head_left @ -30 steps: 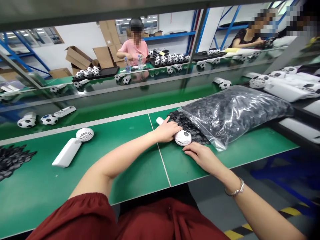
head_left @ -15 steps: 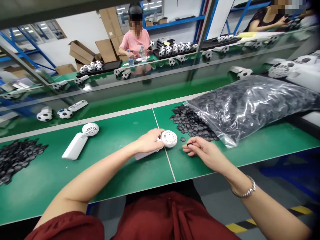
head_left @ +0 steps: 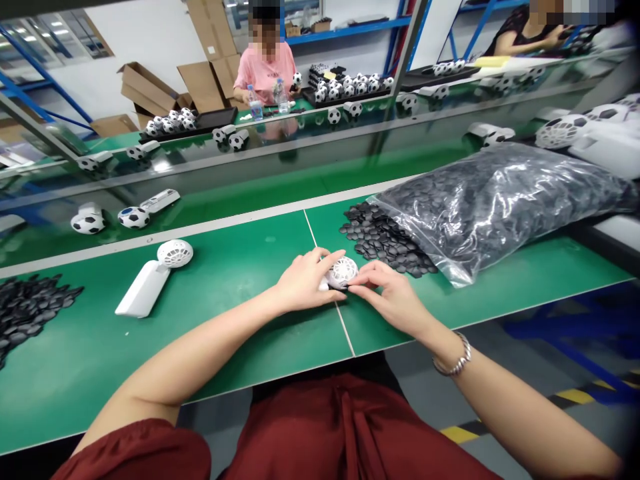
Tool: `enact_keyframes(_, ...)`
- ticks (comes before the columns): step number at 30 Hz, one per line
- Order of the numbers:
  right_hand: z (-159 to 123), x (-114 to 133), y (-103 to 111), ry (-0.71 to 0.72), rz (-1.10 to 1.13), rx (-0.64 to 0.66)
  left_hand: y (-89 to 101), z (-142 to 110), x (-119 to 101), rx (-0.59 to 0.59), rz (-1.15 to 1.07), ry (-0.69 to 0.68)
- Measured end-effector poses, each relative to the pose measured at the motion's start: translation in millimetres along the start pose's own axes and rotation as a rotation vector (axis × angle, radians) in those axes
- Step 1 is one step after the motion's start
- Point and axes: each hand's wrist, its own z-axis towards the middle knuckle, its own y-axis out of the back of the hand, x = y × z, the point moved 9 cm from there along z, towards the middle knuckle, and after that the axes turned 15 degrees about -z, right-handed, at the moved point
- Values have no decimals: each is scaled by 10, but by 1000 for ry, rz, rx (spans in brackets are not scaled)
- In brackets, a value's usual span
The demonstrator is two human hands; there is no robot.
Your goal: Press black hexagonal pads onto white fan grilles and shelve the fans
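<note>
One white fan (head_left: 345,269) sat left of the clear bag (head_left: 500,207), held by the left hand (head_left: 306,281); the right hand (head_left: 393,297), no longer apart, now pinched what seemed a black piece (head_left: 342,287) against it, bringing both together.

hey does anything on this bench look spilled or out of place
Black pieces lie loose on the green tabletop beside the clear bag, looking spilled, though that may be deliberate. A pale speck near the white unit at left looks stray. I see nothing clearly damaged.
</note>
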Motion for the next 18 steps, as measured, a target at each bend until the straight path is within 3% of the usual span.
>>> enact_keyframes(10, 52, -263, -127, -162, 151, -35, 47, 48, 92, -21, -204, 74)
enact_keyframes(18, 62, -344, -242, -247, 343, 40, 50, 47, 88, -30, -178, 78)
